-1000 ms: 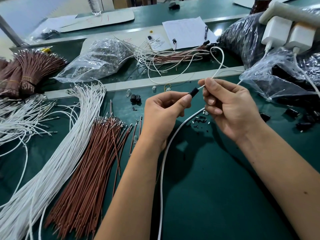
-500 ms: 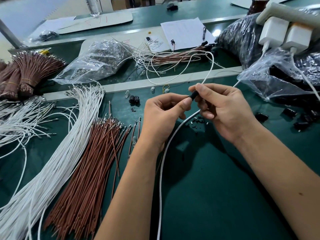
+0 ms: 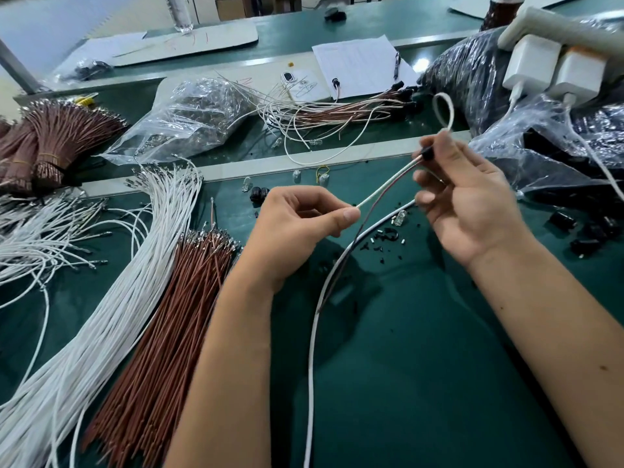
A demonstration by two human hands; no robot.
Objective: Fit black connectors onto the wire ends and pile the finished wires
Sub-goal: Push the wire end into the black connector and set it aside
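Black connector (image 3: 427, 153) pinched in right grip (image 3: 472, 201), white wire (image 3: 385, 189) pinched below in left grip (image 3: 304, 228); seating likely done, piling judged next.

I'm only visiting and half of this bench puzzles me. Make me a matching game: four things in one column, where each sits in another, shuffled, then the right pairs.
Things
1. black connector
2. loose brown wires
3. sheet of paper
4. tied brown bundles

Places
A. far left edge of the bench
B. pinched in the right hand
C. flat on the mat beside the left forearm
D. far side of the bench, with a pen on it

Pairs: 1-B, 2-C, 3-D, 4-A
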